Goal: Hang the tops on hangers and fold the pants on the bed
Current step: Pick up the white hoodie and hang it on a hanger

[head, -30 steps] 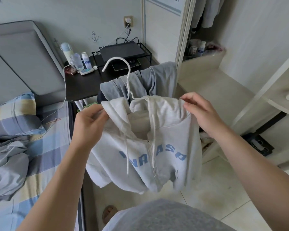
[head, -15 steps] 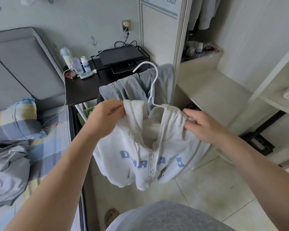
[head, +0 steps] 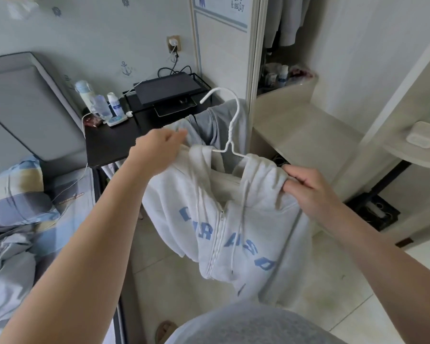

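Two grips hold one garment up in front of us: a pale grey zip-up hoodie (head: 233, 219) with blue letters across the chest, hung on a white wire hanger (head: 230, 125) above the tiled floor (head: 333, 294), beside the bed (head: 23, 219) and not on it. Our left grip (head: 157, 151) is closed with curled fingers on the fabric at one shoulder of the hoodie, though blur smears the fingertips and we cannot make out exactly how they lie. Our right grip (head: 308, 192) pinches the bunched cloth of the other shoulder, thumb on top and fingers folded under. The hanger's hook rises tilted above the neckline, its wire shoulders running down inside the collar, where the fabric hides them. The hood's white drawstrings dangle down the front on either side of the zip, which is open at the top. Behind the hoodie a darker grey garment (head: 209, 125) is draped over something we cannot see, just in front of a black table (head: 109, 145) that carries several bottles (head: 85, 93) and a black device on a wire rack (head: 166, 91). On the bed lie a striped blue, yellow and grey cover and a rumpled grey cloth. To our right an open wardrobe (head: 296, 135) shows a pale shelf with clothes hanging above it.
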`<control>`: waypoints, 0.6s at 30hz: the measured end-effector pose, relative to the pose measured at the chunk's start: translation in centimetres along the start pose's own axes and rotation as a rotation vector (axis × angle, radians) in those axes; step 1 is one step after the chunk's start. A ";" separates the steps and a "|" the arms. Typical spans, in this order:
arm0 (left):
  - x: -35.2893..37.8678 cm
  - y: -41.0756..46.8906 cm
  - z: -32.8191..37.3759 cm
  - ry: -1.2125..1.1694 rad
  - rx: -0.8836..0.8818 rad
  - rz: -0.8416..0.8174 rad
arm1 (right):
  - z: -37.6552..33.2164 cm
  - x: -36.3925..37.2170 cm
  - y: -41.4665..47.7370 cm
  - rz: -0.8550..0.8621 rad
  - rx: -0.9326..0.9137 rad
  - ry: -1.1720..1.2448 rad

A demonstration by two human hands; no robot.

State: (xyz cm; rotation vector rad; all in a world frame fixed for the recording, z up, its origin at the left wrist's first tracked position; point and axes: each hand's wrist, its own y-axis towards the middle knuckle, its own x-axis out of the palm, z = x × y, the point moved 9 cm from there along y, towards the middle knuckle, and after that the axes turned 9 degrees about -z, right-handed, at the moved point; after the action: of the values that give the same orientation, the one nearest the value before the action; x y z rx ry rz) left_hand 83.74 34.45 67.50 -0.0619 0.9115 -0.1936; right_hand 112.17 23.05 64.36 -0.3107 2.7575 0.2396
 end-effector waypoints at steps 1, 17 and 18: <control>0.6 0.0 -0.1 -0.043 0.035 -0.048 | 0.2 -0.6 -0.2 0.022 0.003 0.012; 5.4 6.2 6.3 -0.429 0.490 -0.096 | 2.9 -13.3 -2.0 0.305 0.174 -0.077; 5.3 7.4 7.1 -0.485 0.474 -0.048 | 2.7 -13.9 -2.0 0.351 0.179 -0.095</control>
State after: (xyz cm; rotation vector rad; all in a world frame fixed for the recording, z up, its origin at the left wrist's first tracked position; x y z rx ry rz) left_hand 93.54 40.53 66.68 0.2986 0.3650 -0.4150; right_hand 126.23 24.25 66.62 0.2271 2.6979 0.0905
